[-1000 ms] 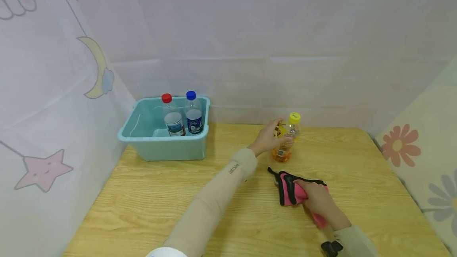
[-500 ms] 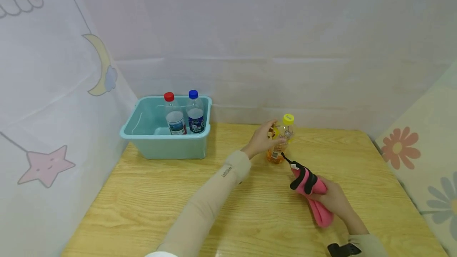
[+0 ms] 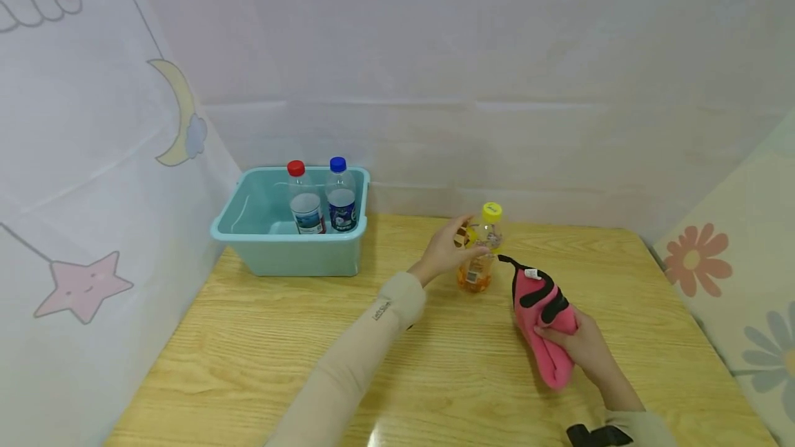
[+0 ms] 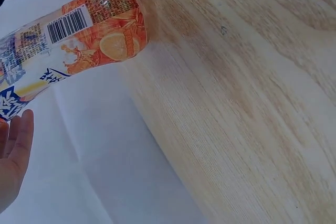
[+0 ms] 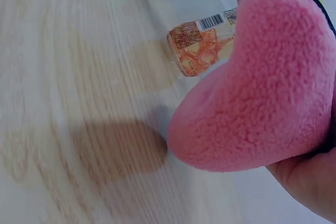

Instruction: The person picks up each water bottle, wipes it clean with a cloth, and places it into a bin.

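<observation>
My left hand (image 3: 444, 251) holds a clear plastic bottle (image 3: 475, 273) with a yellow cap, thumb and fingers around its upper half. In the left wrist view the orange-printed label and barcode of the orange drink bottle (image 4: 79, 38) show, with its base at the wood surface; only a few fingers (image 4: 22, 139) are visible there. My right hand (image 3: 586, 347) grips a folded pink fleece item (image 3: 546, 319) with black bands, a white tag and a black loop; its kind is unclear. Right of the bottle, it hangs above the table, its shadow below in the right wrist view.
A light blue plastic basin (image 3: 298, 254) stands at the back left. Inside it are a red-capped bottle (image 3: 307, 211) and a blue-capped bottle (image 3: 341, 207), both upright. A printed cloth backdrop (image 3: 422, 88) rises behind and beside the wooden table (image 3: 248, 350).
My left hand and the orange drink bottle have shifted left and slightly nearer. My right hand has lifted the pink fleece item and turned it, its looped end pointing up toward the bottle.
</observation>
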### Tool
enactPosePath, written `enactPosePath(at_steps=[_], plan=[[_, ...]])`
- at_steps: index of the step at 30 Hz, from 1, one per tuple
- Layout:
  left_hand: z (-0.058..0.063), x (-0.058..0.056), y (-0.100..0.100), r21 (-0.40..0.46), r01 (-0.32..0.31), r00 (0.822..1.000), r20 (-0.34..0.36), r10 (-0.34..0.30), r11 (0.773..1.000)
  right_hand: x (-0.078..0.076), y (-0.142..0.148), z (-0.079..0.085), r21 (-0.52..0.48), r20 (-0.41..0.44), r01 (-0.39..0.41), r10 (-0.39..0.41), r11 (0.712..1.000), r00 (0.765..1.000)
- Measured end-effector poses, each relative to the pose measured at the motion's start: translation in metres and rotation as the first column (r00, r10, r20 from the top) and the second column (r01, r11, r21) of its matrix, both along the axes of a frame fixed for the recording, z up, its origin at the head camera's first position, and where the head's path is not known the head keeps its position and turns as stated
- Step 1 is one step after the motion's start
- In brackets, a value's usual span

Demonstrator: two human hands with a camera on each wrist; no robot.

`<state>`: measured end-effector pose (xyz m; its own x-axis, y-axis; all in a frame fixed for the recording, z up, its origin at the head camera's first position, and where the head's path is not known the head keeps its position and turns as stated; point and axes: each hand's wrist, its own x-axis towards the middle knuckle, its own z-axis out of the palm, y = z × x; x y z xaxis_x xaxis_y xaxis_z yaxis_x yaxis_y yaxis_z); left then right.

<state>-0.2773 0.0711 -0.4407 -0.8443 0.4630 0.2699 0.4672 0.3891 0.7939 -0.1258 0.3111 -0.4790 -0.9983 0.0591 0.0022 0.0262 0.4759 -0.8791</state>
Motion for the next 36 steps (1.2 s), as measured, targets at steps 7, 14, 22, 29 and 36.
enactPosePath(at_steps=[7, 14, 22, 29, 36], plan=[[-0.002, 0.006, -0.011, 0.018, 0.012, 1.0, -0.007, -0.012, 1.0, 0.0, -0.004, 0.003, -0.013, -0.049, 0.033, -0.034, 0.999, 0.998], [0.0, 0.015, -0.017, 0.031, 0.033, 0.999, 0.001, -0.033, 0.999, -0.001, -0.006, 0.006, -0.029, -0.05, 0.05, -0.051, 0.998, 0.997], [0.004, 0.025, -0.023, 0.058, 0.047, 0.999, -0.019, -0.046, 0.997, 0.001, -0.005, 0.011, -0.06, -0.061, 0.053, -0.056, 0.997, 0.997], [0.004, 0.032, -0.031, 0.058, 0.083, 0.995, -0.066, -0.079, 0.995, 0.001, -0.01, 0.015, -0.076, -0.107, 0.012, -0.02, 0.997, 0.994], [0.007, 0.043, -0.038, 0.059, 0.101, 0.992, -0.084, -0.096, 0.993, 0.002, -0.017, 0.024, -0.071, -0.15, -0.028, 0.017, 0.997, 0.988]])
